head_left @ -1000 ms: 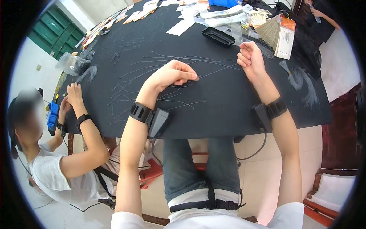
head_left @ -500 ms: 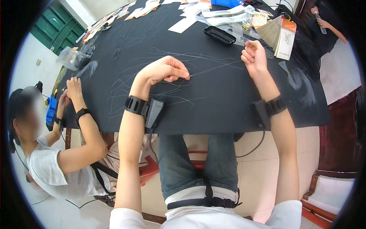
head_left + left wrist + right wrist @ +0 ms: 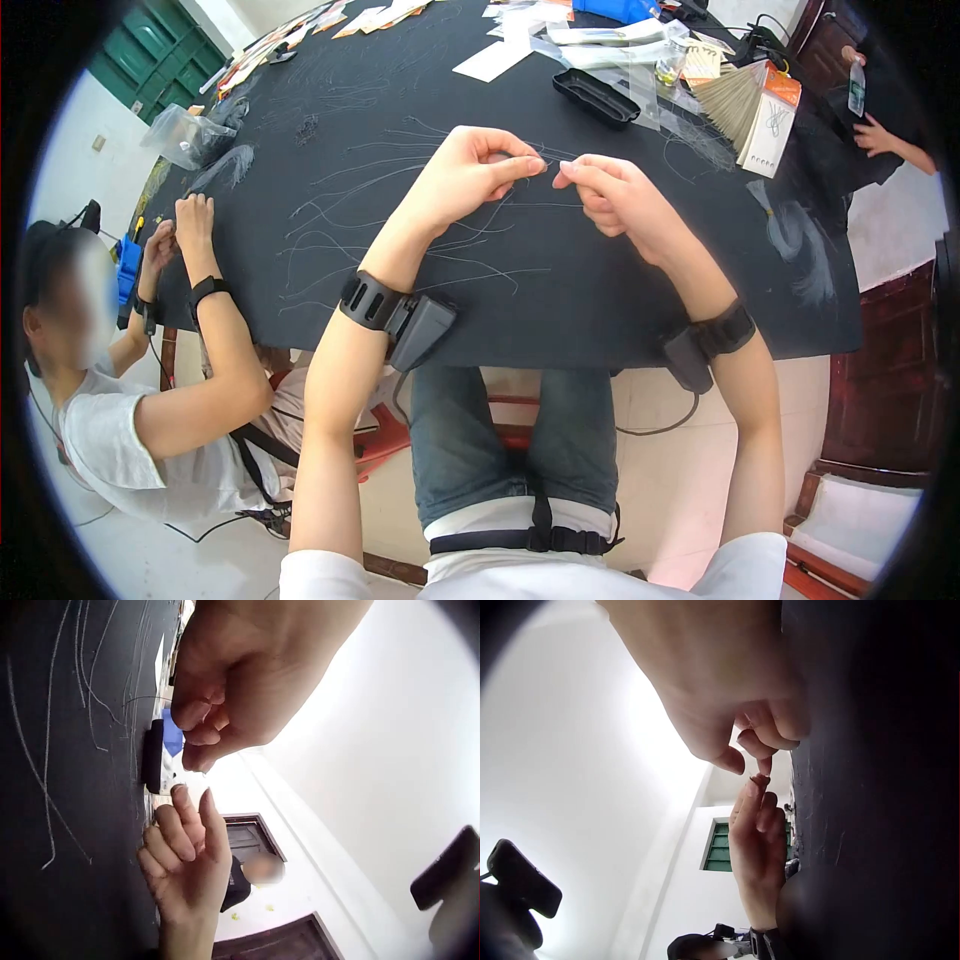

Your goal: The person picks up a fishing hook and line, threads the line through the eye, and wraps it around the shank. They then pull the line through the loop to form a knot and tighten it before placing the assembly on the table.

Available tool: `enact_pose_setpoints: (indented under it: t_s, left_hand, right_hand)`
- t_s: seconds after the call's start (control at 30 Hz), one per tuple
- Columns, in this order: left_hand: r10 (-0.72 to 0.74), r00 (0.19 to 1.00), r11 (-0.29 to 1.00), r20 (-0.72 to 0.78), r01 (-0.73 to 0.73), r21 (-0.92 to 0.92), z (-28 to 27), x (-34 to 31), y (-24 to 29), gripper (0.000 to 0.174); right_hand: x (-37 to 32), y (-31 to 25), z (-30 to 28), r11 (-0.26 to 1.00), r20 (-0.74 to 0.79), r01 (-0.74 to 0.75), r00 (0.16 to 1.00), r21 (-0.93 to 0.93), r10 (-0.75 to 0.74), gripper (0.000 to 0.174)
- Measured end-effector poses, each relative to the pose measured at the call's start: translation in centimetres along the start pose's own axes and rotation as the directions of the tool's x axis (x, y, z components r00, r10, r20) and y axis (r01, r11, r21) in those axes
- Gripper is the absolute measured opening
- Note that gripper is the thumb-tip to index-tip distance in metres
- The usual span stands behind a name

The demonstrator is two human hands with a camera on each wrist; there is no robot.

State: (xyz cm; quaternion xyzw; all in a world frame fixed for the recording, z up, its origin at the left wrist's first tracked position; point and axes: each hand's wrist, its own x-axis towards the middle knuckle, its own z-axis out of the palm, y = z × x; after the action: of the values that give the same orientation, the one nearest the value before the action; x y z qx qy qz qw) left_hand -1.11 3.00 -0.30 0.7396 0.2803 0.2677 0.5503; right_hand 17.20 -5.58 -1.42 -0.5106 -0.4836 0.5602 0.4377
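Note:
My left hand (image 3: 470, 175) is over the middle of the black table, its thumb and forefinger pinching a thin fishing line. In the left wrist view a fine strand (image 3: 146, 698) runs out from that hand, and a tiny glint shows under the fingertips. My right hand (image 3: 625, 205) faces it, fingertips close to the left ones. Its thumb and forefinger stand apart in the left wrist view, while the other fingers bend loosely. Several pale fishing lines (image 3: 345, 205) lie spread on the cloth below and left of my hands.
At the back right are an open black case (image 3: 597, 97), a fanned stack of cards (image 3: 740, 110) and clear plastic sleeves. A bundle of pale line (image 3: 795, 235) lies to the right. On the left a person (image 3: 140, 400) works beside a clear plastic tub (image 3: 185, 138).
My right hand has come down and left from the far side to meet the left hand. The left hand has shifted right and slightly away from me. The line stretched between them no longer shows taut.

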Motion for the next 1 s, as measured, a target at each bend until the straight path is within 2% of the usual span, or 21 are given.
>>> enact_pose_setpoints:
  t_s: [0.13, 0.33, 0.53, 0.63, 0.7, 0.8, 0.93, 1.0]
  left_hand:
    - [0.080, 0.996, 0.993, 0.039, -0.083, 0.079, 0.4, 0.1, -0.4, 0.011]
    - [0.124, 0.992, 0.982, 0.038, -0.128, 0.136, 1.4, -0.1, -0.7, 0.011]
    - [0.055, 0.998, 0.974, 0.032, -0.061, 0.219, 1.2, -0.1, -0.4, 0.011]
    - [0.119, 0.993, 0.973, 0.001, -0.117, 0.200, 1.3, -0.2, -0.3, 0.011]
    - [0.111, 0.994, 0.973, 0.009, -0.110, 0.202, 1.2, -0.1, -0.6, 0.012]
    - [0.096, 0.995, 0.968, 0.014, -0.096, 0.232, 1.2, -0.1, -0.4, 0.012]
    - [0.091, 0.996, 0.967, 0.017, -0.092, 0.236, 1.3, -0.1, -0.5, 0.012]
    - [0.035, 0.999, 0.974, 0.002, -0.035, 0.222, 1.2, -0.1, -0.7, 0.011]
  right_hand:
    - [0.1, 0.1, 0.0, 1.000, -0.003, 0.012, 1.000, 0.022, -0.012, 0.026]
    - [0.3, 0.6, -0.3, 0.997, -0.004, 0.073, 0.997, -0.004, -0.073, 0.022]
    - [0.2, 0.4, -0.2, 0.999, -0.025, 0.036, 0.999, -0.033, -0.036, 0.023]
    - [0.1, 0.3, -0.3, 1.000, -0.011, 0.010, 1.000, 0.001, -0.010, 0.024]
    - [0.0, 0.2, -0.3, 1.000, -0.004, 0.007, 1.000, -0.005, -0.007, 0.025]
    - [0.1, 0.3, -0.4, 1.000, 0.037, 0.012, 0.999, -0.028, -0.011, 0.025]
    - [0.2, 0.5, -0.6, 0.996, 0.016, 0.063, 0.998, -0.062, -0.063, 0.024]
    - [0.2, 0.4, -0.5, 0.995, 0.003, 0.076, 0.997, -0.060, -0.076, 0.023]
